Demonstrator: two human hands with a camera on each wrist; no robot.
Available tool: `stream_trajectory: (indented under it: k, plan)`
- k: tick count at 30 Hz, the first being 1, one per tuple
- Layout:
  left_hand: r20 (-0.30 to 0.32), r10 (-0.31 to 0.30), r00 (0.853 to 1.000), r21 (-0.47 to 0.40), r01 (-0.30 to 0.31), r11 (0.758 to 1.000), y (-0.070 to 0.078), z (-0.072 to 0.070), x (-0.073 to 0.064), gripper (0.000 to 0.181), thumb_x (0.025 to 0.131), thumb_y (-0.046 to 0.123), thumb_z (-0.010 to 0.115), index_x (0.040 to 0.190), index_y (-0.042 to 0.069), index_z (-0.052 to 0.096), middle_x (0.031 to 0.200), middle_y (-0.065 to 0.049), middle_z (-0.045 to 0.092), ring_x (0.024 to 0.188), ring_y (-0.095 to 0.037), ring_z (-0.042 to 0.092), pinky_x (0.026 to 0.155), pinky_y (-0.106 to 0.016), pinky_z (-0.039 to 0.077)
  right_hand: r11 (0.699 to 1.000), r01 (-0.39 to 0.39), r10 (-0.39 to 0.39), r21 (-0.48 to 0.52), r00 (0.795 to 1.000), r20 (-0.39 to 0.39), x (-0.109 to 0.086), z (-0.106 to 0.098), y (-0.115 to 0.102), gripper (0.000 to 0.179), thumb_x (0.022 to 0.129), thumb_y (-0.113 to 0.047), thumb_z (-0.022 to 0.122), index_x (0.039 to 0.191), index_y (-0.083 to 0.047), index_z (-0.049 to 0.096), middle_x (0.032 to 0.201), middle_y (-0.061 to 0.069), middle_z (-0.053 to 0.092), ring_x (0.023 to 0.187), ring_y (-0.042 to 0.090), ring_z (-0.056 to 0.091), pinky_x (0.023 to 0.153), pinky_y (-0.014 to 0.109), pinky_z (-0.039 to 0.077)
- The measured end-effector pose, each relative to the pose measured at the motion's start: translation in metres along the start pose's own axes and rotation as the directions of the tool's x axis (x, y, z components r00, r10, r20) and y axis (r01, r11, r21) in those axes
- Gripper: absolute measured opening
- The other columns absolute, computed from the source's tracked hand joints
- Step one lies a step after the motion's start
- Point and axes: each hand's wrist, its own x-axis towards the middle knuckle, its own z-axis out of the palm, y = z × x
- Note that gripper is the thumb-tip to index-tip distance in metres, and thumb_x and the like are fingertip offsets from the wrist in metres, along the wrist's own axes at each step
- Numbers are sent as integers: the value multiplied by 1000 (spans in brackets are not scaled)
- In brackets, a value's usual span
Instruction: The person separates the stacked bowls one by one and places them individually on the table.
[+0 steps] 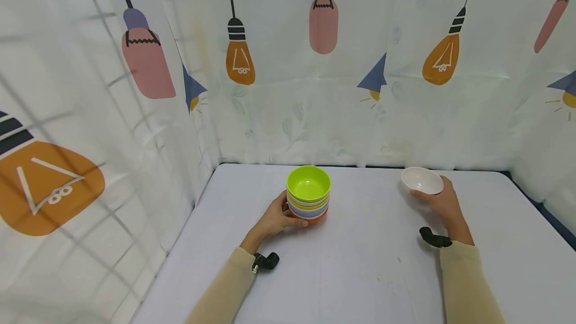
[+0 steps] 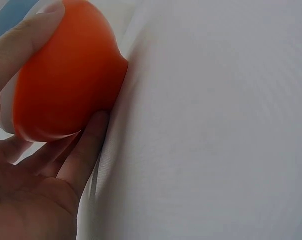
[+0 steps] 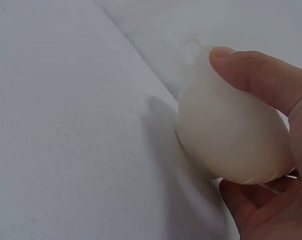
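Note:
A stack of nested bowls stands on the left half of the white table, a lime-green bowl (image 1: 309, 184) on top with white, yellow and bluish ones under it. My left hand (image 1: 274, 219) grips the stack low from its left side. In the left wrist view its thumb and fingers curve round the orange bowl (image 2: 66, 80) at the bottom. Far to the right, my right hand (image 1: 443, 206) holds a single white bowl (image 1: 422, 181) by its right side, thumb on the near wall. The right wrist view shows that white bowl (image 3: 230, 125) tilted, its base close over the table.
The white table (image 1: 351, 264) reaches back to a patterned curtain (image 1: 279, 124) along its far edge. More curtain hangs at the left and right sides. Both wrists carry black camera mounts (image 1: 266, 261). A wide stretch of table separates the two hands.

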Motion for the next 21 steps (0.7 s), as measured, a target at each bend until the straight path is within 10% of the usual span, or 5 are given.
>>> stream_trajectory:
  k: [21]
  plan:
    - [-16, 5, 1000, 23, -4, 1000, -3, 1, 1, 96, 72, 21, 95, 151, 27, 42, 145, 3, 55, 135, -24, 56, 118, -47, 44, 997, -22, 26, 73, 999, -44, 11, -1, 13, 112, 89, -41, 80, 162, -2, 4, 164, 29, 19, 146, 48, 28, 117, 65, 31]
